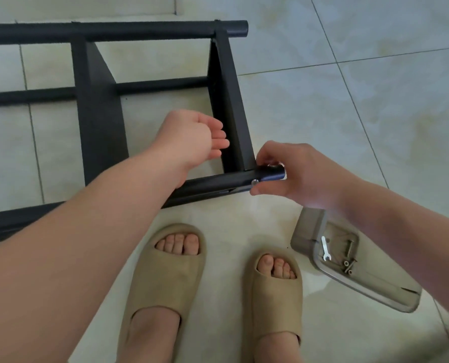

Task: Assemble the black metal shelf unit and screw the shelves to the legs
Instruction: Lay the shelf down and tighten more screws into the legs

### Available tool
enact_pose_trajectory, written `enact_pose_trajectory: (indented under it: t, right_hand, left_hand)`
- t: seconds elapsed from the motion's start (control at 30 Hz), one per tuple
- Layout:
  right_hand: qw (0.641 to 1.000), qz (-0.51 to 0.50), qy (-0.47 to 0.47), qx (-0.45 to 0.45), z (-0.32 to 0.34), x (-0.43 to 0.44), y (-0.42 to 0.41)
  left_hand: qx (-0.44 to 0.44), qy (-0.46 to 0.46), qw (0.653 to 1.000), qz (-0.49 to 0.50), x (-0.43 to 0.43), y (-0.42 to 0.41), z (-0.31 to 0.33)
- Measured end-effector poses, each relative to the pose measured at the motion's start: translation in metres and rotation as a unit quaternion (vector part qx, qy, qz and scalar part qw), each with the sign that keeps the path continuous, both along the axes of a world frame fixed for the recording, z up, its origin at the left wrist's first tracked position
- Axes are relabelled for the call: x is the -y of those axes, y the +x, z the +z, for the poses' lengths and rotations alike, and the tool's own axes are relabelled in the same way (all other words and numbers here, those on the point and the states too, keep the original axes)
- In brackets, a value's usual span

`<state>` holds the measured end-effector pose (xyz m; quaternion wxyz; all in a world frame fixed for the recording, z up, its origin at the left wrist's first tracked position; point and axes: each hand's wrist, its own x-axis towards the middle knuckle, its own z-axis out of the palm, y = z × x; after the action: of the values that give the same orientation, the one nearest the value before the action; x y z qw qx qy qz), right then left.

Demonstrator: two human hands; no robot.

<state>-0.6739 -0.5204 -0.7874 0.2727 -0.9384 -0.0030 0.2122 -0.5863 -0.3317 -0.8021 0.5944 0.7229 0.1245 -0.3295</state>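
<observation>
The black metal shelf unit (97, 106) lies on its side on the tiled floor. Its end shelf panel (231, 100) runs from the far leg tube (113, 31) down to the near leg tube (218, 183). My right hand (294, 174) grips the end of the near leg tube, thumb beside a silver screw head (254, 182) set in the tube. My left hand (194, 137) hovers just left of the end shelf panel, fingers loosely curled and holding nothing.
A grey plastic tray (307, 231) lies on the floor at the right, holding a small flat wrench (325, 248) and several screws (347, 263). My two feet in beige slides (165, 273) stand just in front of the near leg.
</observation>
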Motion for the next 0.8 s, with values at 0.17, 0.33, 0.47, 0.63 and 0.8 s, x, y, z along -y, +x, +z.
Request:
enact_pose_trajectory:
  t: [0.17,0.33,0.47,0.63,0.8]
  right_hand:
    - [1.0,0.006,0.008,0.01,-0.005,-0.001,0.007]
    - [1.0,0.01,-0.019,-0.006,-0.004,0.003,0.016]
    - [0.963,0.185,-0.162,0.113,-0.001,0.006,0.028]
    - [0.912,0.315,-0.259,0.048,0.002,0.001,0.074]
    - [0.899,0.34,-0.274,0.028,-0.006,-0.002,0.083]
  left_hand:
    - [-0.01,0.03,0.98,-0.197,0.015,-0.003,-0.012]
    - [0.036,0.121,0.938,-0.323,0.018,0.0,-0.013]
    - [0.038,0.114,0.938,-0.326,0.016,-0.002,-0.015]
    - [0.031,0.091,0.938,-0.333,0.015,-0.001,-0.021]
    - [0.012,0.072,0.938,-0.338,0.011,0.003,-0.025]
